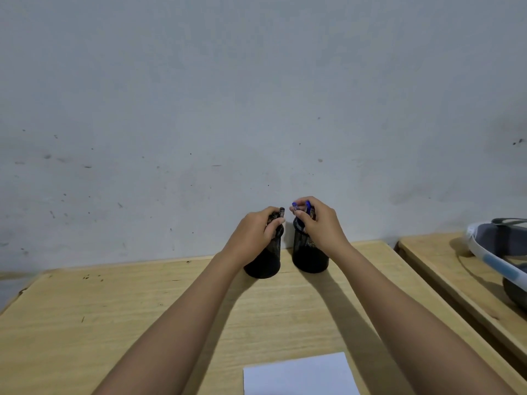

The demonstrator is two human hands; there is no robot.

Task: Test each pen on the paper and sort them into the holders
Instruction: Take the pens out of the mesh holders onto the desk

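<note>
Pens (pixel 295 207) with blue caps: pinched in my right hand (pixel 319 223), thumb and fingertips closed on their upper ends. Two caps visible. Lower ends drop into the right holder (pixel 309 258). — me

Left side? — reviewer

My left hand (pixel 253 229) has its fingers curled round a dark pen (pixel 281 212) at the mouth of the left holder (pixel 263 263). The pen top sticks up past my thumb. Could be more than one pen in that grip. Can't tell, the hand covers them. — me

Holder positions? — reviewer

Both are black mesh, upright, side by side at the far edge of the table (pixel 114 323), close to the wall (pixel 256 95). Narrow gap between them, not touching. My hands cover most of both mouths, so the contents below the grip are unreadable. — me

Paper? — reviewer

White paper (pixel 299 374) lies flat on the table at the near edge, between my forearms, cut off by the bottom of the frame. Well apart from the holders. — me

Anything else in view? — reviewer

A second table (pixel 445 260) to the right, wooden, with a dark gap between the two. On it sits a grey and white object (pixel 502 252) with a blue stripe, cropped by the frame edge. Can't tell what it is. The wall is pale with small dark specks. — me
</note>
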